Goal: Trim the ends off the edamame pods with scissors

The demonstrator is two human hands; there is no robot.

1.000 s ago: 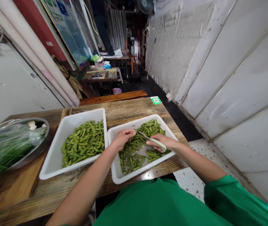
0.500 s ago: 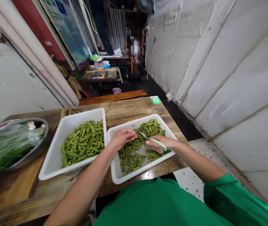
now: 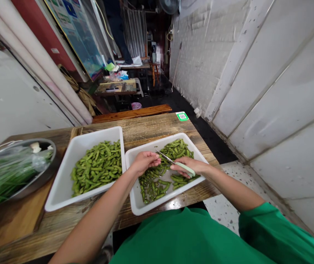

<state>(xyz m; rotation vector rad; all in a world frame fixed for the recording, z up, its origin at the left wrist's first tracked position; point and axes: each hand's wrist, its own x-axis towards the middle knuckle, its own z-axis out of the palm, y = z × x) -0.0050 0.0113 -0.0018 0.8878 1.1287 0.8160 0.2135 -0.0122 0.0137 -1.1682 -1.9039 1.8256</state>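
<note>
My right hand [image 3: 186, 167] grips a pair of scissors [image 3: 168, 157] with pale green handles, its blades pointing up and left over the right white tray [image 3: 137, 212]. Just left of the blades, my left hand [image 3: 145, 161] is pinched, thumb against fingers, on an edamame pod that the fingers mostly hide. Below both hands, the tray holds green edamame pods [image 3: 176, 148], small trimmed bits and some water. Its grey-white bottom shows in the middle. Beside it on the left stands another white tray [image 3: 60, 196] with a large heap of edamame pods [image 3: 97, 165].
A metal basin [image 3: 53, 161] of long green vegetables in clear plastic stands far left, near a wooden board [image 3: 16, 227]. A green QR card [image 3: 183, 116] lies at the table's far right corner. Beyond are a bench [image 3: 134, 113], a low table and a person's dark-clad leg [image 3: 121, 33].
The scissors' handles have come closer together in my right hand. My left hand keeps its pinch with hardly any movement. The trays are unmoved.
</note>
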